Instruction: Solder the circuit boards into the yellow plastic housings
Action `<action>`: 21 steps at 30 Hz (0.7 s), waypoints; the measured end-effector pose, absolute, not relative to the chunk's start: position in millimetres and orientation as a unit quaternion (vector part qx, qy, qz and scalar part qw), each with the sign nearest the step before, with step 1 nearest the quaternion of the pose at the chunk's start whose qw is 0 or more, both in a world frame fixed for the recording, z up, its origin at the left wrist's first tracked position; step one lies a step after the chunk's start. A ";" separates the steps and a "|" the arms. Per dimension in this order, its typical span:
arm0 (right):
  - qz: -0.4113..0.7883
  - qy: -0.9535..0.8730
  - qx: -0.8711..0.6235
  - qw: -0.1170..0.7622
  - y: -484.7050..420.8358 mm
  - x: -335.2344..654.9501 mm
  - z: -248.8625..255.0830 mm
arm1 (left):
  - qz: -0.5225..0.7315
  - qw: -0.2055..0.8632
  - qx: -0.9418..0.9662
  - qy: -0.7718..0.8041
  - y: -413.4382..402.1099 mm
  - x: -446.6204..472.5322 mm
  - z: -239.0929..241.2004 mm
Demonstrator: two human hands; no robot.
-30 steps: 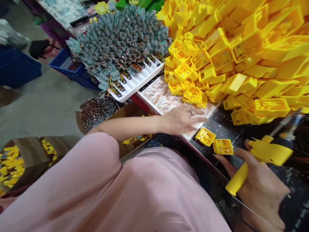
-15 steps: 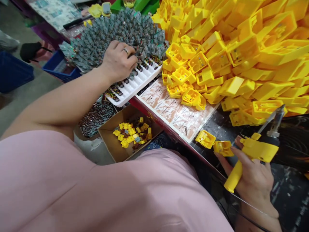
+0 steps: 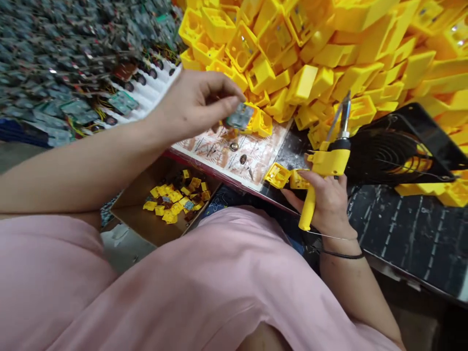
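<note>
yellow moulded plastic housings [image 3: 303, 83]: smooth, slightly glossy. yellow plastic soldering gun [image 3: 328, 163]: smooth body, bright metal tip. brown cardboard box [image 3: 135, 214]: plain, matt. pink cloth garment [image 3: 219, 292]: soft, matt.

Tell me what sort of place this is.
Probably a small electronics assembly workshop: a heap of yellow plastic housings, a pile of wired circuit boards, and a yellow soldering gun in the right hand while the left hand pinches one small board.
</note>
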State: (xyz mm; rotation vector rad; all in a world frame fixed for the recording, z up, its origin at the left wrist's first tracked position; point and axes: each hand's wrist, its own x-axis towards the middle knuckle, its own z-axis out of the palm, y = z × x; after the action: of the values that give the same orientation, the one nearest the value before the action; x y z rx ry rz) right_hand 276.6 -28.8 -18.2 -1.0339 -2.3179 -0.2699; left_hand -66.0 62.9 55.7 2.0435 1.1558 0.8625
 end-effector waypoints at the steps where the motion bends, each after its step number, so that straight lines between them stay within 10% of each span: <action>1: -0.088 -0.873 -0.377 0.295 -28.9 271.2 -16.5 | 0.347 0.327 0.775 0.415 62.7 -55.9 46.3; 21: -0.095 -0.845 -0.369 0.375 -44.5 280.1 -3.2 | 0.130 -0.042 0.907 0.398 10.2 0.2 5.6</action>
State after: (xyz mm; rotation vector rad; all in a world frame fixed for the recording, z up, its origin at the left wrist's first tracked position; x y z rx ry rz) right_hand 280.1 -44.5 -3.2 -0.9431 -2.1628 -0.2440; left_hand 0.2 10.2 5.6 2.9289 1.2856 0.4205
